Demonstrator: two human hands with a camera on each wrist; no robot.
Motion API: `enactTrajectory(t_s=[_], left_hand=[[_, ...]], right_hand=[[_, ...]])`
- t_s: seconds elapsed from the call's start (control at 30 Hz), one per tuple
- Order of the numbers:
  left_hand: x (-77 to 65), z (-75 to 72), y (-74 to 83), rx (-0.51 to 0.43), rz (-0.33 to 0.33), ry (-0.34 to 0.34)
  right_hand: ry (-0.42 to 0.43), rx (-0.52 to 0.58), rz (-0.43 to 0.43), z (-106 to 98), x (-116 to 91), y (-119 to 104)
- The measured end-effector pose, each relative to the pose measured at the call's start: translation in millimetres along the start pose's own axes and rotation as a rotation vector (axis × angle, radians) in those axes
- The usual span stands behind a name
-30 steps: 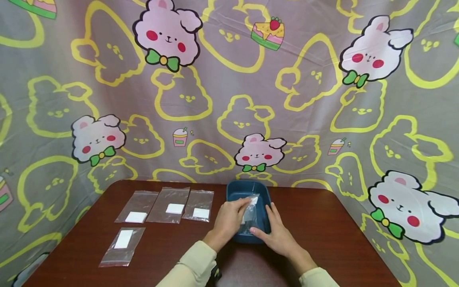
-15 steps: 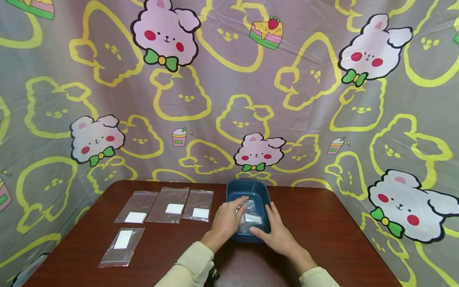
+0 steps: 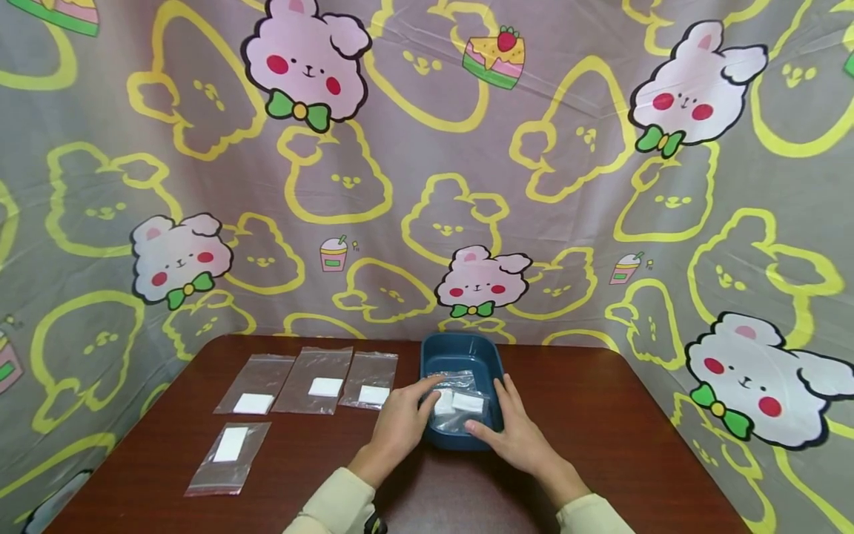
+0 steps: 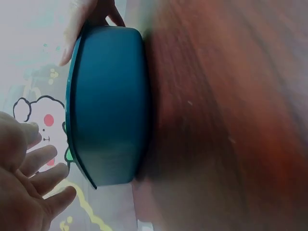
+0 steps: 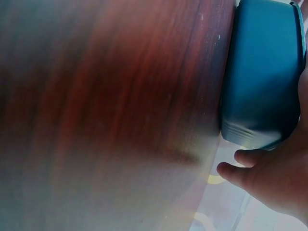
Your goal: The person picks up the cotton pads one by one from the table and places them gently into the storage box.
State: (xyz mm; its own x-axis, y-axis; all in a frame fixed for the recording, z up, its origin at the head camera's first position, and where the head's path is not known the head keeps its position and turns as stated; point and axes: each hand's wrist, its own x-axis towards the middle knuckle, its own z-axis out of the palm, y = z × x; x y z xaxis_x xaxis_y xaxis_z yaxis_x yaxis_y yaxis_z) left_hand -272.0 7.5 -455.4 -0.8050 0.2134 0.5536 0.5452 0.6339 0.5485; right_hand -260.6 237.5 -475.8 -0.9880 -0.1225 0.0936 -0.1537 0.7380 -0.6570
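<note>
Left hand (image 3: 398, 420) has drawn back, released; loosely spread right hand (image 3: 520, 432) partly hides the blue tray (image 3: 460, 348).

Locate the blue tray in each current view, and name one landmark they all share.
Head: the blue tray sits just right of centre, below the middle.
Left wrist: blue tray left of centre, outer wall showing.
Right wrist: blue tray at upper right, partly cut off.
Shared landmark: the brown tabletop.
</note>
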Motion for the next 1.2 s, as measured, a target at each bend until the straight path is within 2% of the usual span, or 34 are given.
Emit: enactTrajectory(t_s=[0.4,0.57,0.77,0.9,1.0,1.2], left_hand=[[-24.2,-22.9,-16.7,0.040,-0.036,0.051],[-31.7,-36.6,-29.4,0.076,-0.064,0.077],[-45.1,-61.6,-56.7,0.124,-0.108,0.126],[-56.8,-82.8,-75.5,0.149,-0.184,0.129],[-65.9,-97.5,-86.9,0.166,-0.230,0.134],[-77.7,-120.9,-104.9,0.205,-0.271,0.158]], right_hand=[[-0.009,0.009,0.020,-2,0,1],[-0.008,0.015,0.014,-1,0,1],[-0.010,0.028,0.005,-1,1,1],[-0.012,0.044,0.020,-1,1,1],[-0.014,0.053,0.031,-2,-1,2],[-0.015,0.047,0.034,-4,-1,1]])
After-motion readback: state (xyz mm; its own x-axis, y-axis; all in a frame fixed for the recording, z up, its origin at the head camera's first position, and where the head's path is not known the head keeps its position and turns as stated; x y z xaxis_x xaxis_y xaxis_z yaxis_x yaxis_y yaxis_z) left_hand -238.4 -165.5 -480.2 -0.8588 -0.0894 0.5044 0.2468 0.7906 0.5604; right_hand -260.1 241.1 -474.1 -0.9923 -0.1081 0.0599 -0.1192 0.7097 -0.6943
